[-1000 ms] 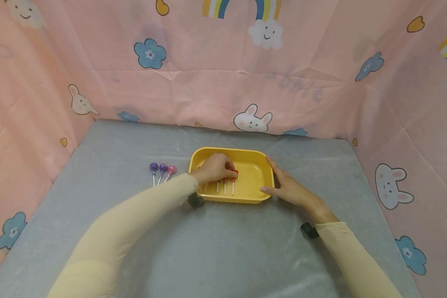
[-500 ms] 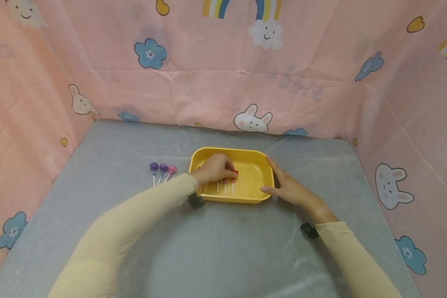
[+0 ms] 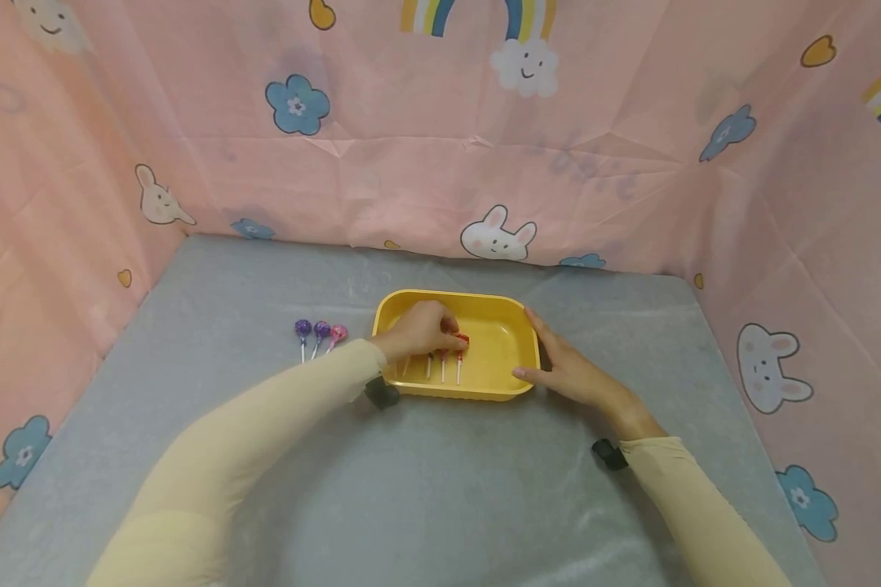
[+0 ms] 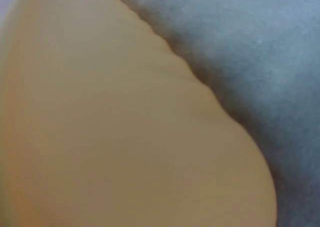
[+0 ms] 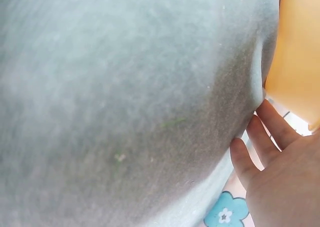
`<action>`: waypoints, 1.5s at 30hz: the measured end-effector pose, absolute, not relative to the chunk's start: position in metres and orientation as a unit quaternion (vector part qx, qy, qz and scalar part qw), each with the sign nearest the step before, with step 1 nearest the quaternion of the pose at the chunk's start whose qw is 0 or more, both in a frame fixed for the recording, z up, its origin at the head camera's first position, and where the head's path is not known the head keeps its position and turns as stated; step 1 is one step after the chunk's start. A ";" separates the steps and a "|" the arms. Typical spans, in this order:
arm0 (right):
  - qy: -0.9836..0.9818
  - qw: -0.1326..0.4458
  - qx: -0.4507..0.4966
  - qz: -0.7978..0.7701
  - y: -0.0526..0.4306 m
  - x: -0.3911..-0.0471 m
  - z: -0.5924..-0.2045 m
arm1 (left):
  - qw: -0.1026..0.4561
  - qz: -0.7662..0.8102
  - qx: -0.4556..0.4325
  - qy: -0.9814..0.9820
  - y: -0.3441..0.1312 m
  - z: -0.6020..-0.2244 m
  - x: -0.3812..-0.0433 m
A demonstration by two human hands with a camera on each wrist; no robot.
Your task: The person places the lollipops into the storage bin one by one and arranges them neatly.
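Inside the yellow tray [image 3: 495, 390], my left hand [image 3: 420, 326] pinches a red-wrapped lollipop [image 3: 462, 339] between thumb and fingers. Its white stick points toward me along the tray floor. Several more lollipop sticks [image 3: 444, 371] lie side by side to its left, their heads mostly hidden under the hand. My right hand [image 3: 576, 371] holds the tray's right end, with the thumb over the rim and the fingers along the outside. In the right wrist view, extended fingers [image 5: 267, 137] reach beside the tray wall [image 5: 300, 47].
Left of the tray lie two purple lollipops [image 3: 303, 328] and one pink lollipop [image 3: 338, 333], sticks toward me, partly behind the left sleeve [image 3: 264, 424]. A grey cloth [image 3: 440, 489] covers the table. Pink printed curtains [image 3: 382, 187] enclose the back and sides.
My left hand and forearm have shifted very slightly left and up, still pinching the red lollipop. The right hand and the tray stay in place.
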State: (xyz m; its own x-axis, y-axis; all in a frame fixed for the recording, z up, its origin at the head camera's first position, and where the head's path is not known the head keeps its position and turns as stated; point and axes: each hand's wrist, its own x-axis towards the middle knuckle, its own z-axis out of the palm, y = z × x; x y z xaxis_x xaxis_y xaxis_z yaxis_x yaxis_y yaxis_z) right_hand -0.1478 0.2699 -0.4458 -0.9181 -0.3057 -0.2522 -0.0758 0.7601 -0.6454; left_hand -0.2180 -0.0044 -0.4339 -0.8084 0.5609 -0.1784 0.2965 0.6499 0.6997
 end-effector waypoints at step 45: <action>0.918 0.175 -0.100 -0.342 0.270 -0.148 -0.448 | 0.049 0.455 0.135 0.879 -0.176 -0.417 -0.230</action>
State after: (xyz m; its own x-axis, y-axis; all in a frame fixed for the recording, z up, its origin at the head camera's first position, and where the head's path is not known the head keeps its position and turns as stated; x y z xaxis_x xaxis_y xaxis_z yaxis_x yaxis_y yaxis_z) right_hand -0.1480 0.2701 -0.4484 -0.9190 -0.3029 -0.2524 -0.0639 0.7462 -0.6627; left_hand -0.2297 -0.1764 -0.4167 -0.9586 0.2822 0.0376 0.1938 0.5502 0.8123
